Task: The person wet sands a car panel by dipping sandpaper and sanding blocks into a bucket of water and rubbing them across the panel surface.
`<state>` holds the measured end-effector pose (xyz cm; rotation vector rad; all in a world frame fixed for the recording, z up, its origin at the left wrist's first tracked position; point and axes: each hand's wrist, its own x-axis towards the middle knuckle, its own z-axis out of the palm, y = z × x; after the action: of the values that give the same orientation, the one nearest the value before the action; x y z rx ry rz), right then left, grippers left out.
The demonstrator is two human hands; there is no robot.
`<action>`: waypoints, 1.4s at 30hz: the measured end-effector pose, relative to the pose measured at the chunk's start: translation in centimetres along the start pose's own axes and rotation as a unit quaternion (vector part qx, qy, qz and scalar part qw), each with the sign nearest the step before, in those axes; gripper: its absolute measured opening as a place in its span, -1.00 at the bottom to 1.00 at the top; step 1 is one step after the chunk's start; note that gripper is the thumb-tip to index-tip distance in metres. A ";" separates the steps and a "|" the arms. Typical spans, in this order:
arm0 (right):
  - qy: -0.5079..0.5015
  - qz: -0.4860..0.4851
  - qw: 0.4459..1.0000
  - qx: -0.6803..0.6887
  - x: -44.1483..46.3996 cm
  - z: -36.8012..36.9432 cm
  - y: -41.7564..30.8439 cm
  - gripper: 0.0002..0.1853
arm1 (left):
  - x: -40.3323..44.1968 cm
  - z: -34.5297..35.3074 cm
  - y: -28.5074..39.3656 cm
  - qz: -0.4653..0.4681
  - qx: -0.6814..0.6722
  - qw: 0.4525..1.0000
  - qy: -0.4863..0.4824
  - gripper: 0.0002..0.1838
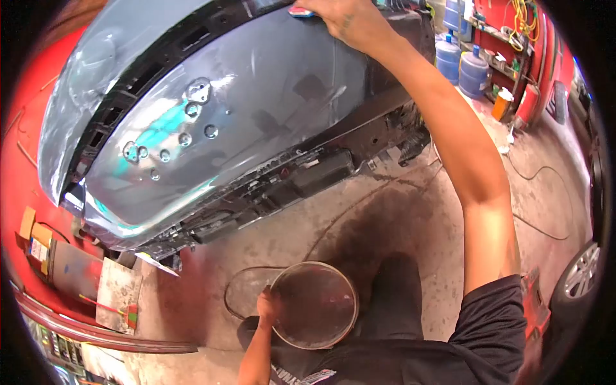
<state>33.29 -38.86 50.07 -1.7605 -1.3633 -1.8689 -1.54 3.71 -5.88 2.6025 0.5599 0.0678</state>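
At the top of the view my right hand [333, 18] is closed on a small red and blue pad [300, 12], pressed against the upper edge of a grey car panel [256, 90]. The panel has several round holes and teal patches on its left part. Low in the view, my left hand [265, 307] grips the left rim of a round container [314, 305] near my lap. Its inside looks dark and brownish; what it holds is hard to make out.
Black trim [301, 183] runs along the panel's lower edge. Blue water jugs [473, 72] and an orange container [502, 104] stand at the upper right. A hose [545, 170] lies on the floor. A car wheel [579, 273] is at the right edge, cardboard [40, 247] at the left.
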 end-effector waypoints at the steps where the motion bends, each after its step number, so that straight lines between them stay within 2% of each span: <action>1: 0.000 -0.006 1.000 0.003 -0.5 0.4 0.5 -0.88 | 0.1 -0.1 0.3 -0.007 0.004 1.000 -0.005 -0.56; 4: -0.017 0.034 0.999 -0.010 -2.9 0.2 -0.7 -0.88 | 0.1 -0.3 0.3 0.019 0.017 1.000 0.008 -0.54; 7: -0.034 0.039 0.998 -0.041 -8.2 0.0 -4.4 -0.70 | 0.2 0.1 -0.5 0.031 0.014 0.999 0.014 -0.54; 9: -0.032 0.036 0.998 -0.040 -10.7 -0.2 -7.5 -0.78 | 0.2 0.6 -1.2 0.014 0.010 1.000 0.013 -0.54; 12: -0.012 0.058 0.997 -0.042 -12.5 -0.6 -12.6 -0.77 | 0.8 0.7 -1.3 0.017 0.003 1.000 0.003 -0.54; 16: -0.074 0.083 0.993 0.027 -13.0 -1.5 -15.0 -0.79 | -0.4 -1.3 1.0 0.090 -0.014 0.995 0.026 -0.55; 18: -0.127 0.073 0.985 0.089 -13.0 -2.1 -15.3 -0.79 | -0.5 -1.7 2.1 0.062 0.017 0.998 0.018 -0.54; 19: -0.117 0.082 0.985 0.097 -12.3 -2.6 -14.7 -0.78 | -0.5 -1.6 2.4 0.047 0.031 0.998 0.012 -0.54; 22: -0.025 0.055 0.998 0.010 -8.3 -3.7 -9.3 -0.71 | 0.4 -0.5 0.9 0.028 0.042 0.999 0.001 -0.51; 24: 0.008 -0.008 0.996 -0.087 -5.7 -2.5 -3.4 -0.76 | 0.3 -0.2 0.4 0.022 0.033 0.999 0.009 -0.52; 26: -0.023 0.009 0.998 -0.065 -2.0 -3.5 -1.4 -0.89 | 0.2 -0.4 0.5 0.018 0.023 0.999 0.015 -0.54; 29: -0.073 -0.063 0.993 -0.063 -1.6 -1.7 2.2 -0.90 | 0.0 -1.1 1.7 0.014 0.009 1.000 0.010 -0.58; 31: -0.071 -0.037 0.994 -0.080 -3.0 -2.0 1.9 -0.90 | 0.0 -1.2 1.8 0.008 0.007 1.000 -0.002 -0.61; 34: -0.097 -0.012 0.990 -0.097 -6.6 -2.5 -0.8 -0.81 | -0.1 -1.2 1.8 0.024 -0.015 1.000 -0.001 -0.63; 36: -0.137 0.017 0.983 -0.120 -10.3 -3.1 -5.5 -0.76 | -0.6 -2.4 3.6 0.011 -0.059 0.998 -0.004 -0.64; 37: -0.076 0.022 0.992 -0.099 -11.8 -2.5 -7.9 -0.77 | -0.6 -2.7 4.4 0.004 -0.081 0.997 -0.005 -0.65; 38: -0.087 0.030 0.990 -0.111 -12.8 -2.6 -10.1 -0.75 | -0.5 -2.6 4.8 -0.005 -0.063 0.998 -0.015 -0.67; 39: -0.072 0.058 0.993 -0.069 -12.8 -2.4 -12.4 -0.74 | -0.6 -2.7 4.9 -0.014 -0.043 0.999 -0.024 -0.68; 40: -0.100 0.092 0.990 -0.028 -13.5 -2.3 -14.2 -0.74 | -0.6 -3.1 4.7 -0.023 -0.020 0.999 -0.030 -0.69; 42: -0.140 0.099 0.984 0.046 -14.7 -1.7 -17.1 -0.78 | 0.3 -1.5 2.2 -0.012 0.005 0.999 -0.037 -0.62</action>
<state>23.64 -36.93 29.68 -2.0851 -1.2836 -1.4765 -0.67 2.67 -3.53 2.5953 0.5674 -0.0387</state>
